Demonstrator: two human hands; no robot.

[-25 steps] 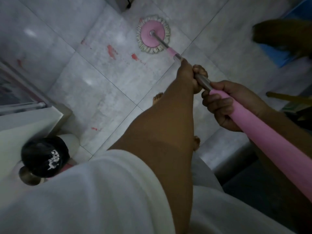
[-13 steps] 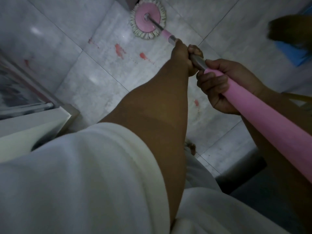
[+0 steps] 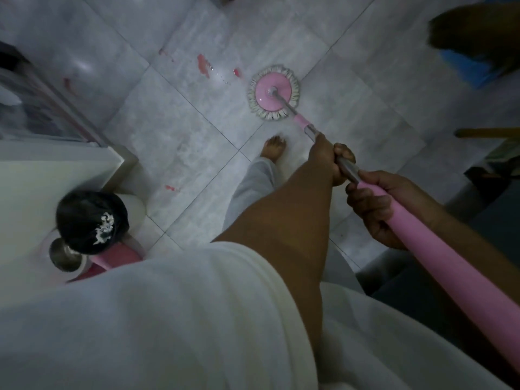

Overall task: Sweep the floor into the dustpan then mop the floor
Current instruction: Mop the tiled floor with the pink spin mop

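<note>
You are gripping the seemingly light, stiff mop (image 3: 301, 123), left hand (image 3: 327, 156) wrapping its slick steel shaft (image 3: 348, 168), right hand (image 3: 374, 205) clasping the pink sleeve (image 3: 439, 254), soft mop head (image 3: 273, 92) at eleven o'clock.

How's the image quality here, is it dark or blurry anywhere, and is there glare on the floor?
Head view: dim and underexposed overall; a soft glare spot sits on the floor tiles at upper left; the mop head and mop handle read fairly sharp; the metal frame at the left edge and the brown shape at top right are smeared by blur.
</note>
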